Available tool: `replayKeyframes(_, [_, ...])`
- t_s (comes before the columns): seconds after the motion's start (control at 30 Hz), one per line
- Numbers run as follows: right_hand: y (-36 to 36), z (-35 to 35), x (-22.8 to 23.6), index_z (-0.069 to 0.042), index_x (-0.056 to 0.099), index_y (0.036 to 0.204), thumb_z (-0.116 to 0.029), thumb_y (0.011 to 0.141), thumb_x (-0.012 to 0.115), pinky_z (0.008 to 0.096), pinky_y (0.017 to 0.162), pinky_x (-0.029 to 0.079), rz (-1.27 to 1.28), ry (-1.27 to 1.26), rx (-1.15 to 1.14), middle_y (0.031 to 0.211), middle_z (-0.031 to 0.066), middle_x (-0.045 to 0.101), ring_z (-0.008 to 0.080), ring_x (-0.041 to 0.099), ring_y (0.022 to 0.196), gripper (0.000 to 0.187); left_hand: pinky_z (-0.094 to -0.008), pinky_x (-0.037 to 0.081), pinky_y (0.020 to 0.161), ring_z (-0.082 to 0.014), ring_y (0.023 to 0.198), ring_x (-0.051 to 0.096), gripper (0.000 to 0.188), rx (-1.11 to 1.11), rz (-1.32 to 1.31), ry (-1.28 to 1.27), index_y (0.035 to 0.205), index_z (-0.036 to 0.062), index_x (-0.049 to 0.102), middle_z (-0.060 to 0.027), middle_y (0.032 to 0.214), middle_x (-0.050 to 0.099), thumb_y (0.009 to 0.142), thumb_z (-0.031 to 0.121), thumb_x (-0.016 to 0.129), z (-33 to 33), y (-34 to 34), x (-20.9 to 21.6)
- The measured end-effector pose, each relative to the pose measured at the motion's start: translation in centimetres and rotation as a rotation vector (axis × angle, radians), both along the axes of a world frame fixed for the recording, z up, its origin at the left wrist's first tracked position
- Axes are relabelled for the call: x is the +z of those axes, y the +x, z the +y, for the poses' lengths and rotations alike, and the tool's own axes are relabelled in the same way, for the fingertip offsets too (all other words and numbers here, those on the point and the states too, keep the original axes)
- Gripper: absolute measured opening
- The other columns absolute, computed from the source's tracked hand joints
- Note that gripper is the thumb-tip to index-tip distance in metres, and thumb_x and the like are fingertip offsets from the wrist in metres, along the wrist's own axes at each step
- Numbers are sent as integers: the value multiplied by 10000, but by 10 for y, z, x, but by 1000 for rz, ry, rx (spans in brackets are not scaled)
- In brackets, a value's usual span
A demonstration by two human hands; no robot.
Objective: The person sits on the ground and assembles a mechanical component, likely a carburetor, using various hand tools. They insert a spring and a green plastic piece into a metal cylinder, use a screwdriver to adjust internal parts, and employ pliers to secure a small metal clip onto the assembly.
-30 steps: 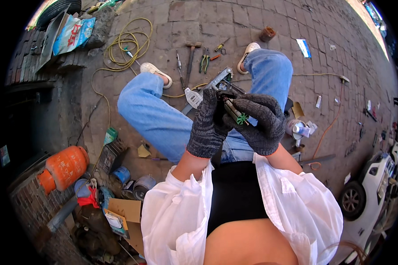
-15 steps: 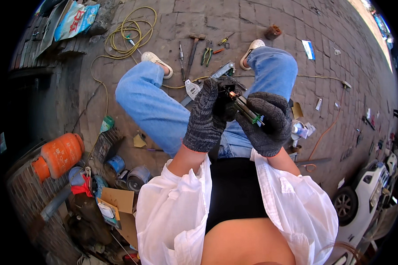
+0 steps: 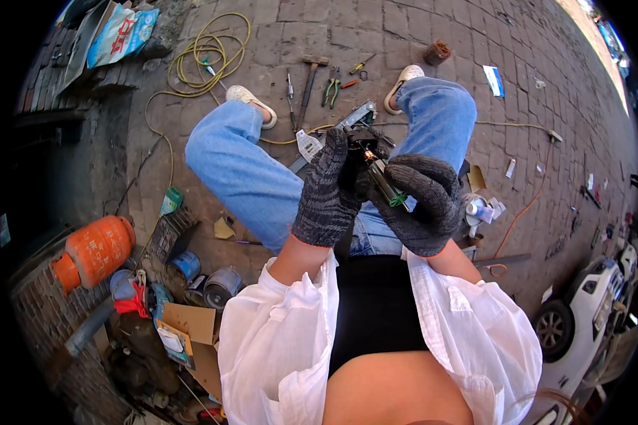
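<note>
An orange cylinder [image 3: 99,244] sits at far left. The gloved left hand [image 3: 324,198] grips a black part [image 3: 362,139] above the lap [image 3: 374,234]. Between both hands, a slim rod [image 3: 383,183] with a green end [image 3: 398,201] is pinched by the gloved right hand [image 3: 427,202]. Within half a second, that end has swung leftward and lapward, suggesting the rod's angle is being adjusted.

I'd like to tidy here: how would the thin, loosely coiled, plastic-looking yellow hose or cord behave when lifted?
Probably floppy: the thin yellow hose or cord lies in loose, overlapping loops. It's likely light for its length, being so slender. It may tangle, since strands cross.
</note>
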State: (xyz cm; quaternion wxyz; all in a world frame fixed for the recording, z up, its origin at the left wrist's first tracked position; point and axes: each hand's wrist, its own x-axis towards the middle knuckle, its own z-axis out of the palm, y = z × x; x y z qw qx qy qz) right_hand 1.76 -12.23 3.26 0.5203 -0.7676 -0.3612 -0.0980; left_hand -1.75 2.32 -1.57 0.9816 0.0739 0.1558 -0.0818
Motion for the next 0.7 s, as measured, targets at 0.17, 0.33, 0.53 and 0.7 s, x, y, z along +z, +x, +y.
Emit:
replayKeyframes(0.17, [0, 4, 0, -66, 609, 1074, -50, 602, 737, 344, 786, 469, 26, 10, 10, 1059, 119, 603, 252, 580, 949, 490, -372, 484, 832, -248, 917, 581, 499, 3, 63, -51, 1158, 0, 498, -141, 1003, 584, 901, 424, 450, -1, 0, -4])
replayKeyframes(0.33, [1, 6, -3, -75, 609, 1068, -75, 609, 755, 349, 770, 475, -5, 27, 25, 1056, 123, 600, 257, 589, 930, 482, -355, 501, 798, -230, 903, 590, 456, 37, 119, -67, 1128, 19, 522, -123, 984, 596, 905, 411, 451, -2, -2, -3])
replayKeyframes(0.53, [4, 1, -4, -62, 606, 1065, -81, 617, 757, 345, 736, 479, 4, -10, -2, 993, 113, 615, 262, 599, 887, 473, -321, 521, 758, -202, 885, 600, 461, 26, 104, 13, 1139, 34, 517, -103, 987, 598, 900, 424, 455, 1, 1, 0])
replayKeyframes(0.7, [6, 1, -7, -56, 603, 1067, -105, 621, 762, 335, 698, 482, 141, 11, 7, 954, 112, 629, 254, 613, 833, 475, -323, 527, 744, -201, 866, 604, 467, 57, 145, 63, 1134, 25, 516, -104, 979, 598, 898, 424, 460, -3, 7, 3])
